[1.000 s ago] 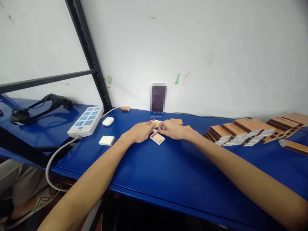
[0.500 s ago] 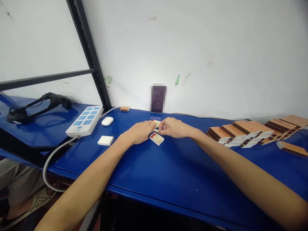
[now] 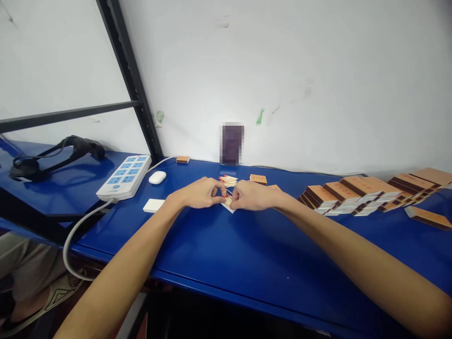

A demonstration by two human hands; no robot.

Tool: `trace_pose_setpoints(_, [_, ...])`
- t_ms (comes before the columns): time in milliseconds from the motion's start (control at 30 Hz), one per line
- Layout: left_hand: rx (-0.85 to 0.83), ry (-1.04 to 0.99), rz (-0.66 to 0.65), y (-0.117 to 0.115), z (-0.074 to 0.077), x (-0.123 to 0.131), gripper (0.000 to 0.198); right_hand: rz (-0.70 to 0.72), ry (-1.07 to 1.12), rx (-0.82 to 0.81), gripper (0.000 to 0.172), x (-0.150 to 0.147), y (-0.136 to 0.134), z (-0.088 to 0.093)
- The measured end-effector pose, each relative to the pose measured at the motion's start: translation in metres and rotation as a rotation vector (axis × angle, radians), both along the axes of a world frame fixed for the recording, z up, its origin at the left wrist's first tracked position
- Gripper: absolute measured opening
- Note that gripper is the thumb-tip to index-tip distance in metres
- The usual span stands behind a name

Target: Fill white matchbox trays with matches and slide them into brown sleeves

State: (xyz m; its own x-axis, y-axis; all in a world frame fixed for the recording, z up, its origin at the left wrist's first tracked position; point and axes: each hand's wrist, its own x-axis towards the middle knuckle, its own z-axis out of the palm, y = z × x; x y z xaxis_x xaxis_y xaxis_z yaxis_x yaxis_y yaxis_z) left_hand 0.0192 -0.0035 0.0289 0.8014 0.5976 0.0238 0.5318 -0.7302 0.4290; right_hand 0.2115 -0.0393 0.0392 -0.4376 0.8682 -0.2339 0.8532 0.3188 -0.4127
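Observation:
A small white matchbox tray [image 3: 231, 210] with red-tipped matches [image 3: 228, 201] in it lies on the blue table between my hands. My left hand [image 3: 206, 193] is at the tray's left side, thumb and fingertips closed near the match heads. My right hand [image 3: 250, 195] is over the tray's right side, fingertips pinched at the matches' lower ends. Whatever either hand pinches is too small to make out. Just behind the hands is a loose pile of matches [image 3: 229, 181]. An orange matchbox [image 3: 258, 179] sits behind my right hand, and another [image 3: 273, 188] is partly hidden by it.
Stacked matchboxes [image 3: 353, 193] stand at the right. On the left are a white power strip [image 3: 125, 176], a white rounded case [image 3: 157, 177], a white box [image 3: 153, 205] and a black headset [image 3: 60, 155]. A blurred phone [image 3: 232, 143] leans on the wall. Someone's leg [image 3: 31, 268] shows lower left.
Both hands have moved toward me, from the loose pile to the tray, which they now partly cover. The loose pile and the matchboxes behind my right hand have come into view.

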Motion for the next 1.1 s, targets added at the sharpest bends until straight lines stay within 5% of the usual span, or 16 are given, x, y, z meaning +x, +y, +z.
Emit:
trace_pose_setpoints(167, [0.132, -0.140, 0.090, 0.009, -0.014, 0.000, 0.020, -0.028, -0.003, -0.003, 0.019, 0.005, 0.002, 0.004])
trace_pose_setpoints(400, [0.299, -0.072, 0.020, 0.021, -0.036, 0.006, 0.025, -0.003, 0.037, 0.032, 0.017, 0.009, 0.000, 0.008])
trace_pose_setpoints(667, [0.292, 0.026, 0.059, 0.018, -0.032, 0.008, 0.019, 0.094, -0.009, 0.110, 0.028, 0.002, -0.002, -0.001])
trace_pose_setpoints(1100, [0.370, 0.091, 0.116, 0.014, -0.024, 0.000, 0.023, 0.198, -0.016, 0.147, 0.007, 0.007, -0.001, 0.001])
